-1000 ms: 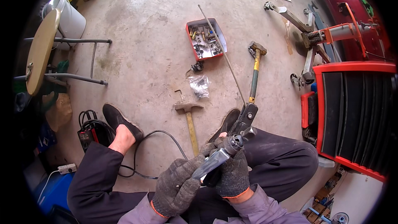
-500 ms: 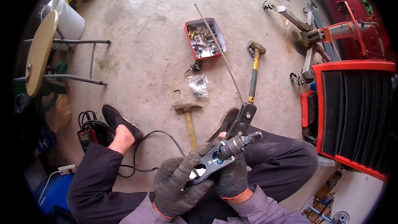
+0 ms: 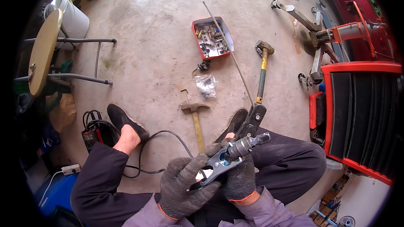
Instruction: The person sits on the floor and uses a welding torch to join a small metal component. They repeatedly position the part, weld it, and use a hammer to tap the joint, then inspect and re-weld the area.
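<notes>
Both my hands wear dark grey knit gloves with orange cuffs. My left hand [image 3: 183, 183] is closed on the handles of a grey metal spring clamp [image 3: 219, 168]. Between the clamp's jaws sits a grey cylindrical metal part [image 3: 242, 148] with a stubby end pointing right. My right hand [image 3: 240, 180] is closed beneath the part, its fingers partly hidden by the clamp. Just beyond the part lies a black holder with bolts [image 3: 252, 122], beside my right leg. A long thin rod [image 3: 233, 59] runs from its tip to the red box.
A red-edged box of fittings [image 3: 212, 38], a clear plastic bag [image 3: 206, 86], a hammer [image 3: 196, 122] and a sledgehammer [image 3: 262, 71] lie ahead. A black cable [image 3: 168, 132] curves from the machine [image 3: 90, 136]. At right stand a red tool cabinet [image 3: 357, 113] and a jack [image 3: 320, 38].
The whole view has shifted slightly, so everything appears a little farther right. My hands keep the same hold on the clamp and metal part.
</notes>
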Tool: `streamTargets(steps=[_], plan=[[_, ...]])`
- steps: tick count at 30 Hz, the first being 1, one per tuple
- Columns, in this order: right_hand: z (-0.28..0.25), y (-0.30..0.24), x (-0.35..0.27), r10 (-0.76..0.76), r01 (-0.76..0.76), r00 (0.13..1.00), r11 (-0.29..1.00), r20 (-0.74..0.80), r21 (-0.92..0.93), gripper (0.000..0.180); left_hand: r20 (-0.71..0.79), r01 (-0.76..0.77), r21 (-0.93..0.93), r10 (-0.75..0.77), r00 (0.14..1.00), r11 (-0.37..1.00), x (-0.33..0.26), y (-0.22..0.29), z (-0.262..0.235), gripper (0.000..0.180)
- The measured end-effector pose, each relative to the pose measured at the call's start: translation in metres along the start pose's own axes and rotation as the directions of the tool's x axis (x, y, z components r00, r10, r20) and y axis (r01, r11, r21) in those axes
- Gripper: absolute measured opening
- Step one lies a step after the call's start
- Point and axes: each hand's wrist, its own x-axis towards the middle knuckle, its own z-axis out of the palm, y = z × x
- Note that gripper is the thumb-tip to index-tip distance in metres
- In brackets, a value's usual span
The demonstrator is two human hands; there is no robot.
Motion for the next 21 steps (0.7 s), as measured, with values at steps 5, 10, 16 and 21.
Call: streamTargets(steps=[5, 10, 16, 21], plan=[[0.012, -0.005, 0.002, -0.039, 0.048, 0.998, 0.979, -0.049, 0.197, 0.025, 0.152, 0.136, -0.115, -0.118, 0.981, 0.984, 0.008, -0.005, -0.008, 0.063], [0.02, -0.016, 0.0, 0.104, -0.084, 0.989, 0.981, -0.108, 0.176, 0.022, 0.311, 0.434, -0.403, -0.325, 0.893, 0.806, 0.002, -0.017, -0.014, 0.054], [0.017, -0.019, 0.0, 0.054, -0.034, 0.995, 0.972, -0.078, 0.234, 0.022, 0.438, 0.6, -0.575, -0.41, 0.8, 0.557, -0.004, -0.022, -0.017, 0.057], [0.016, -0.022, -0.003, 0.021, 0.001, 0.995, 0.974, -0.094, 0.226, 0.02, 0.257, 0.448, -0.546, -0.367, 0.894, 0.708, -0.006, -0.02, -0.007, 0.059]])
